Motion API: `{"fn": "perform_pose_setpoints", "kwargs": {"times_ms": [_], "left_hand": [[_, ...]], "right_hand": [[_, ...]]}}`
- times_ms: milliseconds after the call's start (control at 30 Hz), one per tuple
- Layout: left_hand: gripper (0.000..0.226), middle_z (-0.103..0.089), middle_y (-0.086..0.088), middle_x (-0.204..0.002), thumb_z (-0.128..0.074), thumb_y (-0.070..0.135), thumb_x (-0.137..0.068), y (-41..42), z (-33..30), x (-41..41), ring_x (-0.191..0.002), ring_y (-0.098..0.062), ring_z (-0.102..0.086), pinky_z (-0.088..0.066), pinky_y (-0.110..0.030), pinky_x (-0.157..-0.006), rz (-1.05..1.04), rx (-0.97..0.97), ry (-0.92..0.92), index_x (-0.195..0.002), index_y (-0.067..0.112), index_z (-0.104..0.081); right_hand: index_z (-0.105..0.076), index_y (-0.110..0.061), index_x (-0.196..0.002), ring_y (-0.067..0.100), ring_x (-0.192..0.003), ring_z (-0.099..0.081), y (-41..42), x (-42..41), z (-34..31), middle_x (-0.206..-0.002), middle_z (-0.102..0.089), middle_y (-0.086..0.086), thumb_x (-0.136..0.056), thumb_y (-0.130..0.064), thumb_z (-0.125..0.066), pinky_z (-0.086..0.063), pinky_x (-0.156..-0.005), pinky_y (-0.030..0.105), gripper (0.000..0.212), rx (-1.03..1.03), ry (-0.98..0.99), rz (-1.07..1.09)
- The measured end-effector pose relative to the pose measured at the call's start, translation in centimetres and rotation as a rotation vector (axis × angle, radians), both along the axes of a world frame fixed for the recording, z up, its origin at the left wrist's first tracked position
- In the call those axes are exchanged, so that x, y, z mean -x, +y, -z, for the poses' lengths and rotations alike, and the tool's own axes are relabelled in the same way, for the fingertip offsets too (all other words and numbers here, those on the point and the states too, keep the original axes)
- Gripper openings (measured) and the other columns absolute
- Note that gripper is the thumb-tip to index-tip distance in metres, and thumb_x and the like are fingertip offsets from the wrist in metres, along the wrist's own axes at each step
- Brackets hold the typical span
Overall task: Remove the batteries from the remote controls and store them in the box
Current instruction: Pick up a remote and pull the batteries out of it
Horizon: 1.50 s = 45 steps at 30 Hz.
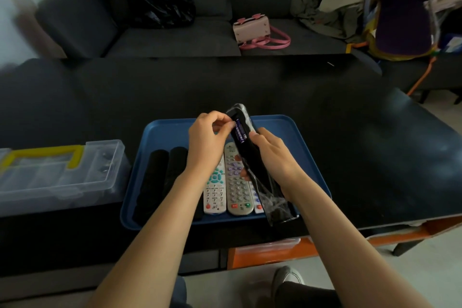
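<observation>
Both bare forearms are reaching up from the bottom of the frame toward its centre, converging as they go. The left hand (208, 137) is sitting just left of centre, its fingers curling in and its fingertips pinching together at its right side. The right hand (271, 155) is lying just right of centre, slightly lower, its fingers wrapping in a grip.

Black table (350, 132): blue tray (287, 127), clear box (62, 177)

A dark grey sofa (175, 20) stands behind the black counter (350, 157). Pale floor (445, 270) shows at right; light is dim.
</observation>
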<state>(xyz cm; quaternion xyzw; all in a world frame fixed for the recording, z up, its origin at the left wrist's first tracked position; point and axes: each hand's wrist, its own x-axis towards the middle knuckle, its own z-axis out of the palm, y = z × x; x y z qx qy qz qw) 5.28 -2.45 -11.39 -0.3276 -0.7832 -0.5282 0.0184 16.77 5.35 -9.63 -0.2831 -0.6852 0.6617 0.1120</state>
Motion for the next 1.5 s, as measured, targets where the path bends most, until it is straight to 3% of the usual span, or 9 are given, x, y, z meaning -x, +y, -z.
{"fn": "perform_pose_setpoints", "kwargs": {"times_ms": [167, 333, 567, 767, 900, 1000, 1100, 1300, 1500], "left_hand": [[0.004, -0.059, -0.001, -0.096, -0.063, 0.019, -0.086, 0.0, -0.1, -0.2, -0.082, -0.004, -0.059, -0.047, -0.012, -0.068, 0.077, 0.053, -0.038, -0.088, 0.016, -0.065], [0.022, -0.060, 0.002, -0.100, -0.070, 0.018, -0.080, -0.6, -0.3, 0.0, -0.081, 0.001, -0.058, -0.042, -0.001, -0.073, 0.095, 0.061, 0.059, -0.101, 0.015, -0.067], [0.037, -0.061, -0.010, -0.103, -0.072, 0.014, -0.077, -0.8, -0.3, -0.3, -0.085, -0.007, -0.054, -0.039, -0.002, -0.070, 0.160, 0.144, 0.279, -0.112, 0.007, -0.065], [0.030, -0.060, -0.012, -0.104, -0.067, 0.009, -0.082, -0.8, -0.2, -0.7, -0.088, -0.015, -0.060, -0.047, -0.017, -0.077, 0.218, 0.168, 0.335, -0.112, 0.003, -0.064], [0.036, -0.060, -0.011, -0.115, -0.057, 0.013, -0.089, -0.3, 0.2, -0.9, -0.093, -0.004, -0.056, -0.041, -0.003, -0.083, 0.212, 0.176, 0.246, -0.123, 0.000, -0.056], [0.033, -0.055, -0.013, -0.130, -0.055, 0.012, -0.091, -0.2, 0.4, -1.1, -0.115, -0.019, -0.055, -0.042, -0.024, -0.100, 0.216, 0.256, 0.331, -0.122, 0.003, -0.059], [0.028, -0.059, -0.015, -0.125, -0.054, 0.009, -0.091, -0.3, 0.2, -1.8, -0.110, -0.029, -0.059, -0.048, -0.041, -0.094, 0.224, 0.259, 0.399, -0.118, 0.001, -0.062], [0.032, -0.061, -0.017, -0.120, -0.058, 0.005, -0.089, -0.5, 0.4, -2.0, -0.105, -0.031, -0.061, -0.052, -0.045, -0.087, 0.219, 0.305, 0.474, -0.120, 0.000, -0.059], [0.035, -0.056, -0.020, -0.127, -0.054, 0.007, -0.091, -0.8, 0.3, -2.2, -0.117, -0.031, -0.055, -0.043, -0.036, -0.100, 0.218, 0.256, 0.455, -0.125, -0.001, -0.054]], "right_hand": [[-0.057, -0.015, -0.101, 0.025, -0.076, -0.060, 0.0, 0.4, -0.1, -0.092, -0.064, 0.015, -0.100, -0.031, -0.039, -0.053, -0.074, 0.046, 0.024, 0.000, 0.034, 0.028], [-0.055, -0.010, -0.108, 0.023, -0.066, -0.064, 0.1, 0.0, -0.3, -0.094, -0.065, 0.019, -0.102, -0.030, -0.036, -0.054, -0.055, 0.031, 0.028, 0.117, 0.025, 0.036], [-0.056, -0.012, -0.105, 0.023, -0.072, -0.062, 0.3, 0.1, 0.0, -0.098, -0.066, 0.020, -0.101, -0.031, -0.037, -0.053, -0.061, 0.034, 0.027, 0.075, 0.029, 0.054], [-0.055, -0.011, -0.102, 0.023, -0.065, -0.062, 0.1, 0.3, -0.1, -0.091, -0.064, 0.017, -0.101, -0.030, -0.038, -0.053, -0.055, 0.033, 0.026, 0.081, 0.036, 0.061], [-0.056, -0.014, -0.100, 0.024, -0.072, -0.062, 0.0, 0.5, 0.1, -0.091, -0.064, 0.014, -0.101, -0.031, -0.038, -0.056, -0.063, 0.038, 0.025, 0.050, 0.025, 0.081], [-0.056, -0.011, -0.102, 0.024, -0.072, -0.062, -0.1, 0.6, 0.2, -0.089, -0.063, 0.013, -0.101, -0.031, -0.038, -0.056, -0.070, 0.045, 0.027, 0.046, 0.008, 0.100], [-0.055, -0.007, -0.102, 0.024, -0.069, -0.060, 0.1, 0.7, 0.0, -0.087, -0.060, 0.014, -0.101, -0.029, -0.038, -0.055, -0.065, 0.041, 0.028, 0.070, 0.017, 0.112], [-0.056, -0.008, -0.110, 0.020, -0.078, -0.063, 0.0, 0.8, -0.4, -0.096, -0.064, 0.014, -0.102, -0.027, -0.036, -0.053, -0.053, 0.027, 0.029, 0.087, 0.037, 0.112], [-0.055, -0.008, -0.111, 0.017, -0.067, -0.062, -0.3, 0.7, -0.6, -0.092, -0.062, 0.013, -0.102, -0.026, -0.035, -0.050, -0.046, 0.022, 0.029, 0.103, 0.064, 0.122]]}}
